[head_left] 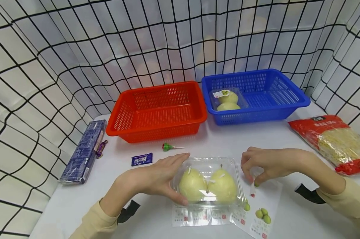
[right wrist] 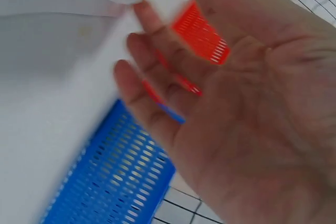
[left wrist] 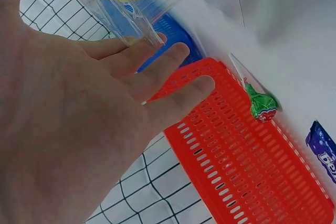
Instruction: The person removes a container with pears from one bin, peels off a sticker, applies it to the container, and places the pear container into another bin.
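Note:
A clear plastic clamshell box (head_left: 208,182) with two pale yellow-green pears stands in front of me. My left hand (head_left: 165,177) rests against its left side, fingers extended towards the far corner and thumb at the near one. In the left wrist view, fingertips (left wrist: 157,39) meet the edge of the box. To the right of the box, my right hand (head_left: 265,166) pinches a label sticker (head_left: 253,191) between thumb and forefinger. Its printed green fruit shows near the fingertips in the right wrist view. Below lies a label sheet (head_left: 265,215) with green fruit and red stamps.
A red basket (head_left: 156,129) and a blue basket (head_left: 266,113) stand behind; the blue one holds another labelled pear box (head_left: 242,101). A lollipop (head_left: 167,146), purple wrapped bar (head_left: 142,159), small candy (head_left: 101,149), blue pack (head_left: 84,151) and red-and-clear food bag (head_left: 338,142) lie around.

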`<state>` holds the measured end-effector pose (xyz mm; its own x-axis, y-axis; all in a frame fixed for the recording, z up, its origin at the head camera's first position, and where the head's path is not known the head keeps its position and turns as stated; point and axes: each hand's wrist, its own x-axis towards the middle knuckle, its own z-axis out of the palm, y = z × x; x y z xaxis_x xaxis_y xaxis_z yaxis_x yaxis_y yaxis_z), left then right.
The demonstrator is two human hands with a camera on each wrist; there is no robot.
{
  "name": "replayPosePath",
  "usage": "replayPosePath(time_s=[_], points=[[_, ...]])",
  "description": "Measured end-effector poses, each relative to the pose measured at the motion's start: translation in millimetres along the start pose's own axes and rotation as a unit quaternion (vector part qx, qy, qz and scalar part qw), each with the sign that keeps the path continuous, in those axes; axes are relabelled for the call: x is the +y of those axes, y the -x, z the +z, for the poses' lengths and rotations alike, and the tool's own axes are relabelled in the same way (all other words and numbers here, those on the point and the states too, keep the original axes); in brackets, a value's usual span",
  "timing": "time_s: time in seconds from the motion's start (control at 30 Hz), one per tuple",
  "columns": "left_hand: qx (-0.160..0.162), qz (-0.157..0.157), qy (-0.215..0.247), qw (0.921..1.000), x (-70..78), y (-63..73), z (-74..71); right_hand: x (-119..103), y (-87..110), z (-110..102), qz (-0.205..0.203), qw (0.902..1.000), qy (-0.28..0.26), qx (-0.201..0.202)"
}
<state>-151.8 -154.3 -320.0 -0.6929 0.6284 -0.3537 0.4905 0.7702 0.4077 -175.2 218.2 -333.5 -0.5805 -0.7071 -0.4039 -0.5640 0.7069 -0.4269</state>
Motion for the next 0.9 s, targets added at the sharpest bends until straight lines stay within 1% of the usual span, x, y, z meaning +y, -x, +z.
replayPosePath(time_s=[0.13,0.33,0.47,0.6,0.7,0.77,0.9], points=[[0.001,0.003,0.005,1.0,-0.2,-0.1,1.4,2.9,-6.4,6.7,-0.031,0.9995,-0.007,0.007],[0.0,0.004,0.008,1.0,0.7,0.3,2.5,4.1,-8.9,7.9,-0.053,0.9985,-0.016,0.007],[-0.005,0.0,0.012,0.9999,1.1,0.3,0.9,1.9,-6.0,2.8,-0.045,0.9989,-0.007,0.005],[-0.005,-0.005,0.01,0.9999,0.5,0.5,-0.2,-0.2,0.0,-2.2,-0.021,0.9997,-0.004,-0.01],[-0.004,-0.006,0.012,0.9999,0.3,0.9,-0.8,-0.6,5.9,-4.7,0.003,0.9993,-0.018,-0.033],[-0.003,-0.004,0.016,0.9999,0.3,1.2,-0.8,0.3,9.1,-6.0,0.012,0.9982,-0.031,-0.05],[-0.003,-0.002,0.018,0.9998,0.3,1.4,0.0,3.9,14.4,-9.7,0.004,0.9951,-0.058,-0.081]])
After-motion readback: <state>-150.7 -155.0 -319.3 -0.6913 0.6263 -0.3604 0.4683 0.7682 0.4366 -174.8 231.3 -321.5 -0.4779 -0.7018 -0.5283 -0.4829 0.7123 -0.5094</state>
